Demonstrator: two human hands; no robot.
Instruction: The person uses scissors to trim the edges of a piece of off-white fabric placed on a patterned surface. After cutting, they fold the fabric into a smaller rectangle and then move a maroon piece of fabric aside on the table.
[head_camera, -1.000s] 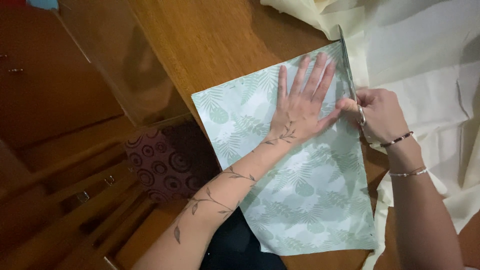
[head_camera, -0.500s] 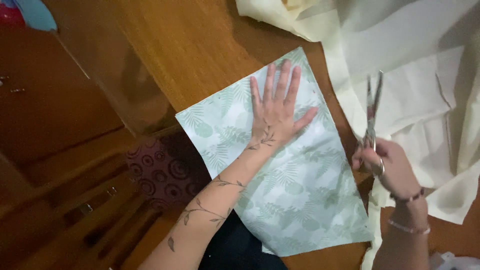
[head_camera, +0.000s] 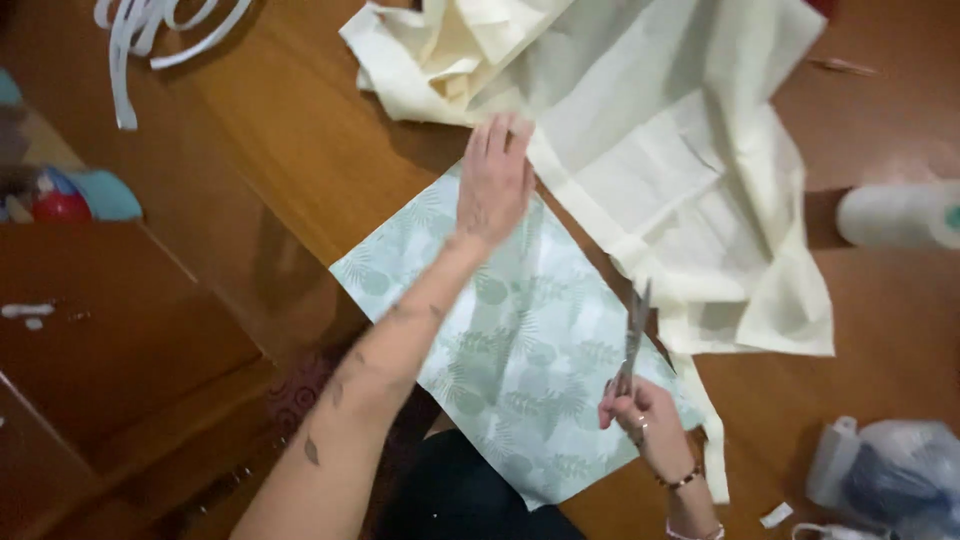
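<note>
left hand (head_camera: 493, 185) flat and open on leaf-print green fabric (head_camera: 510, 350) at the desk (head_camera: 290, 130) near edge, right hand (head_camera: 640, 412) gripping scissors (head_camera: 633, 335) upright, cream cloth (head_camera: 680, 170) just beside

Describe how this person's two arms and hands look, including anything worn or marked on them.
Both arms are bare, no sleeves. The left forearm carries dark tattoo markings, a trailing vine-like line with a small leaf shape near the elbow, running toward the left hand. The right hand has a ring on one finger, and the right wrist wears a thin dark bracelet.
</note>
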